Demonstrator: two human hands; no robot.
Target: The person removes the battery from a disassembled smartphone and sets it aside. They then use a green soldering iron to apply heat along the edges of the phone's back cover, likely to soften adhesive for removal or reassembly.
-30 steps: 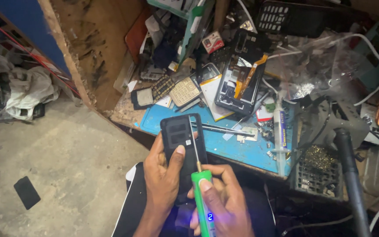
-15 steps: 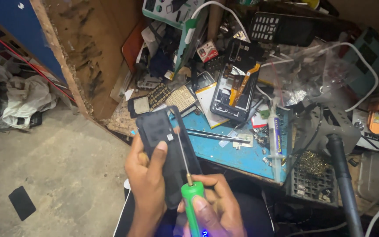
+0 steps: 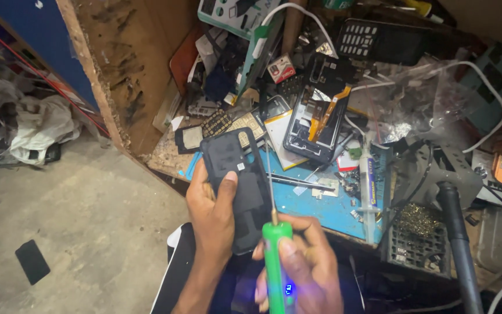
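Looking down at a seriously cluttered bench (image 3: 146, 70), wooden side panel on the left and a blue mat (image 3: 321, 203) near the front edge. Concrete floor (image 3: 88, 221) sits off to the left with a dark slab (image 3: 32, 261) lying on it and a pile of white rags (image 3: 39, 125) further back.

Bench stuff, big to small: a black handset (image 3: 387, 40) with a keypad up top, a crumpled clear bag (image 3: 419, 102), an opened phone (image 3: 318, 110) with its insides and an orange flex showing, a black mesh holder (image 3: 416, 241) at the mat's right edge with brassy wool in it, a white syringe tube (image 3: 370, 180), and tweezers (image 3: 300, 182) lying on the mat.

Left hand (image 3: 213, 212) is wrapped around a black phone (image 3: 236, 180), back side up, thumb pressed flat on the cover, held above the bench's front edge. Right hand (image 3: 300, 264) has its fingers curled tight around a green screwdriver (image 3: 275, 261), a small blue light glowing low on the handle. Its thin shaft runs up along the phone's right edge; can't tell if the tip is touching.
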